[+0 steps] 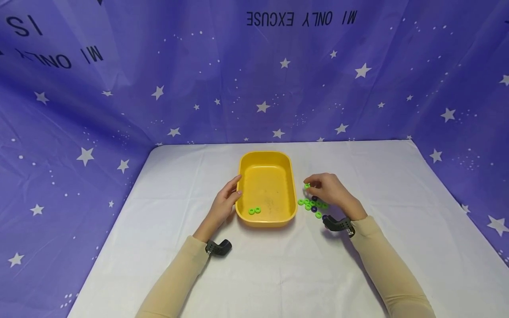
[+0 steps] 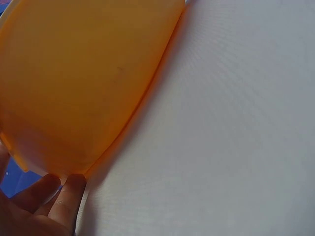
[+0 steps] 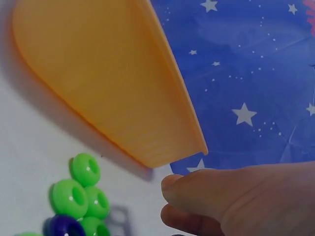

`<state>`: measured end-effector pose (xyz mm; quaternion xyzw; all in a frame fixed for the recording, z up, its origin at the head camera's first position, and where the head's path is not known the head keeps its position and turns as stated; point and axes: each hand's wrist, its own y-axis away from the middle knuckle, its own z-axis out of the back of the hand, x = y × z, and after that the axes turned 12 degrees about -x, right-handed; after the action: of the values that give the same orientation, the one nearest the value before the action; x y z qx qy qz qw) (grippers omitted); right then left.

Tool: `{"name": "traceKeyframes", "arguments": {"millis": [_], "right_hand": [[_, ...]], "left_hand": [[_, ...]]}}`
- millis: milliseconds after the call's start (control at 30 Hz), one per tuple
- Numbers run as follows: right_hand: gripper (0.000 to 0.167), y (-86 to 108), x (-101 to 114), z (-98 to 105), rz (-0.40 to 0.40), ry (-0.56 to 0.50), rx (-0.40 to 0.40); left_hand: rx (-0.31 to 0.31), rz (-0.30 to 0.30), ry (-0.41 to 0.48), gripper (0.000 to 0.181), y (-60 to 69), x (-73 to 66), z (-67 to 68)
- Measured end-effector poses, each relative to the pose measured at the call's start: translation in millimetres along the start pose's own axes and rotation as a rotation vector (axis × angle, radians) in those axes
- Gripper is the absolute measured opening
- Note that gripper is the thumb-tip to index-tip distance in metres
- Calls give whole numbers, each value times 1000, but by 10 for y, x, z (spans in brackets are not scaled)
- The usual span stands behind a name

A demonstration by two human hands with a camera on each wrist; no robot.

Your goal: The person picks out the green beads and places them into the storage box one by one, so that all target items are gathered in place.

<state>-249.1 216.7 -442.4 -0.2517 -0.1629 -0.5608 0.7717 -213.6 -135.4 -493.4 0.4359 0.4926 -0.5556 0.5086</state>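
Currently, green ring [image 1: 306, 186], pinched in right hand [image 1: 329, 190]

White-covered table [image 1: 254, 274]; purple curtain [image 1: 310, 95] behind, white stars [image 1: 362, 71], black lettering [image 1: 305, 18].

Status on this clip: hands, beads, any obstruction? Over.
Left hand touching yellow tub at left side. Right hand pinching green bead, right of tub. Two green beads inside, loose cluster outside. Possible obstacle: tub's right wall.

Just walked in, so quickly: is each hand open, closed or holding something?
Left hand: open, touching the side of the yellow tub.
Right hand: closed, pinching a green bead.
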Motion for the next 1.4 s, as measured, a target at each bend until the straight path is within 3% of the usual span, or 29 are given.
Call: {"name": "traceKeyframes", "arguments": {"millis": [400, 667, 1167, 1400], "right_hand": [[29, 22, 207, 82, 93, -49, -53], [26, 35, 456, 71, 171, -94, -86], [25, -156, 977, -235, 297, -149, 21], [26, -196, 1101, -452, 280, -122, 87]], "left_hand": [[-12, 11, -2, 53, 19, -7, 6], [-14, 18, 1, 52, 22, -27, 13], [0, 56, -6, 55, 16, -39, -4], [-2, 51, -29, 55, 4, -38, -2]]}}
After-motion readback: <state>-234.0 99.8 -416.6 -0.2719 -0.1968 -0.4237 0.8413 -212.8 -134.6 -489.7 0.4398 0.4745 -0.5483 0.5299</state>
